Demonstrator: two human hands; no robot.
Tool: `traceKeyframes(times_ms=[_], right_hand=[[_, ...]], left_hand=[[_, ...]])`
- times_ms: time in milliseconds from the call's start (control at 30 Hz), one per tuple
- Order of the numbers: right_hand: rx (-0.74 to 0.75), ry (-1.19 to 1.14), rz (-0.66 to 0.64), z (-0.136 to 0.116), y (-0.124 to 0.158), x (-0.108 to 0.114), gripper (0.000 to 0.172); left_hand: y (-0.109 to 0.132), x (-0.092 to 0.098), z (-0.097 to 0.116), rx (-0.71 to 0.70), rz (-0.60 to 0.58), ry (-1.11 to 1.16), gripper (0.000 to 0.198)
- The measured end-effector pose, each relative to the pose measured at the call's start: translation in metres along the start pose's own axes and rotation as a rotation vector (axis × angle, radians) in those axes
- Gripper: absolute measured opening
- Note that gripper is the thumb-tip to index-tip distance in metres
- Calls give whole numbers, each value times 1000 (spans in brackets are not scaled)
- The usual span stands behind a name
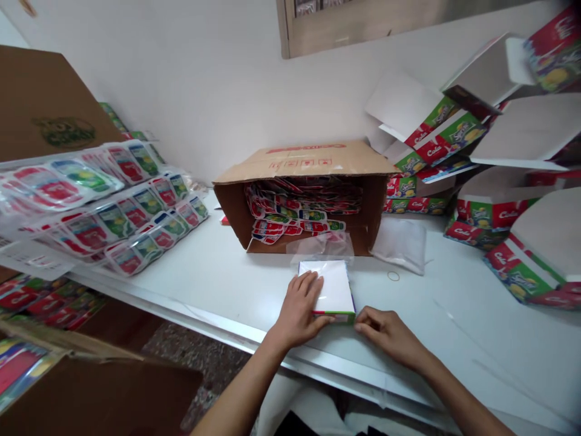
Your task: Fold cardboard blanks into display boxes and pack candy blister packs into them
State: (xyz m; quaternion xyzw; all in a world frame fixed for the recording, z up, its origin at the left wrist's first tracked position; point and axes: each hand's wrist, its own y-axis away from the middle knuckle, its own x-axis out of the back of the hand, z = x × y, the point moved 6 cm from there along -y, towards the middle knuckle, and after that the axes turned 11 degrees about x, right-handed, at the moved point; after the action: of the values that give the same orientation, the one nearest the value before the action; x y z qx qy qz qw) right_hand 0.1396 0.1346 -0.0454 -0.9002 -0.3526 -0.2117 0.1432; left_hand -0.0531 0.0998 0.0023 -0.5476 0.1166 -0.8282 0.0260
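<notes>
A small flat box (333, 287) lies on the white table with its plain white face up and a red and green edge toward me. My left hand (300, 309) grips its left side, fingers on top and thumb along the front edge. At the box's front right corner is my right hand (379, 330), its fingers curled together; whether they pinch anything is too small to tell. Clear plastic (324, 245) lies just behind the box, in front of an open cardboard carton (308, 160) filled with red and green packets (295, 212).
Rows of packets in clear plastic (136, 212) cover the left of the table (204, 290). Open printed boxes (503, 206) are piled at the right. A plastic bag stack (402, 242) and a rubber band (393, 276) lie between. Another carton (91, 387) stands below left.
</notes>
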Motion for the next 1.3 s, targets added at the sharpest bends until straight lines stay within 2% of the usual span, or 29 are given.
traceKeyframes(times_ms=[67, 167, 200, 267, 367, 467, 667, 833, 1000, 1200, 1300], right_hand=[[-32, -159, 66, 9, -7, 9, 27], [-137, -272, 373, 33, -32, 31, 40], [-164, -277, 447, 41, -44, 35, 44], [-169, -270, 496, 51, -70, 40, 47], [-103, -259, 493, 54, -102, 43, 48], [-79, -253, 518, 58, -110, 48, 50], [-135, -266, 551, 59, -87, 50, 53], [-113, -264, 414, 44, -66, 27, 37], [-149, -241, 382, 44, -62, 13, 23], [-219, -341, 345, 46, -62, 9, 36], [-230, -347, 318, 47, -62, 6, 29]], left_hand=[[1, 3, 3, -19, 20, -8, 79], [-2, 9, 18, -49, 18, -78, 83], [-4, 9, 26, -81, -6, -103, 86], [-8, 2, 42, -171, -94, -129, 91], [-13, -12, 52, -232, -203, -135, 84], [-14, -20, 50, -225, -224, -138, 74], [-17, -14, 50, -198, -252, -136, 76], [-27, -16, 52, -180, -220, -166, 96], [-30, -25, 47, -174, -268, -175, 95], [-37, -18, 47, -134, -246, -177, 105], [-38, -17, 49, -155, -257, -180, 96]])
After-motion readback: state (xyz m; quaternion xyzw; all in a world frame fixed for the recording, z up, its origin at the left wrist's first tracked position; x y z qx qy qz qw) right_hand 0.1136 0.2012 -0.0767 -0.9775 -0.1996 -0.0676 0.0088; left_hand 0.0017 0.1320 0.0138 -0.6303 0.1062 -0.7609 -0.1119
